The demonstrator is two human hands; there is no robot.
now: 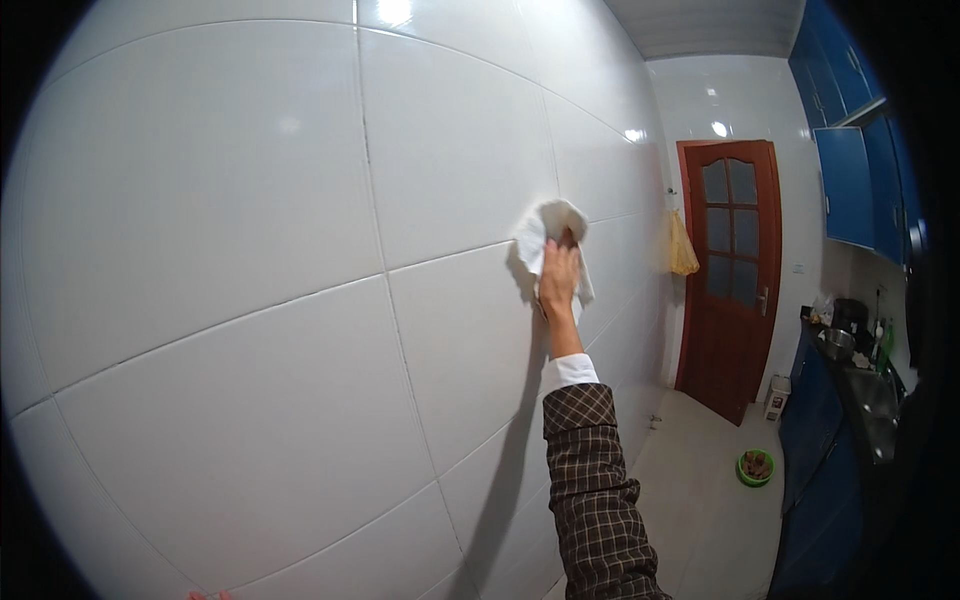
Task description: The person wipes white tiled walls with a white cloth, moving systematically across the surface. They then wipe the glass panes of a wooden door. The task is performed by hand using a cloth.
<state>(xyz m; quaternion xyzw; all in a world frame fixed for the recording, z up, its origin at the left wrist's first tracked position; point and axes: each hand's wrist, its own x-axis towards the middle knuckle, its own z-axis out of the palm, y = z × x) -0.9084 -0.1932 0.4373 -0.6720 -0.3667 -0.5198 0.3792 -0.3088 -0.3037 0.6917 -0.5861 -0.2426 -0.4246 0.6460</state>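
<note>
My right hand (559, 279) presses a white cloth (532, 238) flat against the white tiled wall (465, 315); part of the cloth hangs below the hand and a brownish patch shows near the fingers. The arm, in a brown checked sleeve with a white cuff, reaches up from the bottom of the picture. At the lower left edge only the fingertips of my left hand (208, 595) show, by the wall tiles; the rest of that hand is out of the picture.
A red-brown door (731, 330) with glass panes stands at the far end, a yellow plastic bag (681, 244) hanging beside it. On the floor is a green basin (754, 481) with brown items. Along the right run blue cabinets (844, 187) and a counter with a metal sink (874, 394).
</note>
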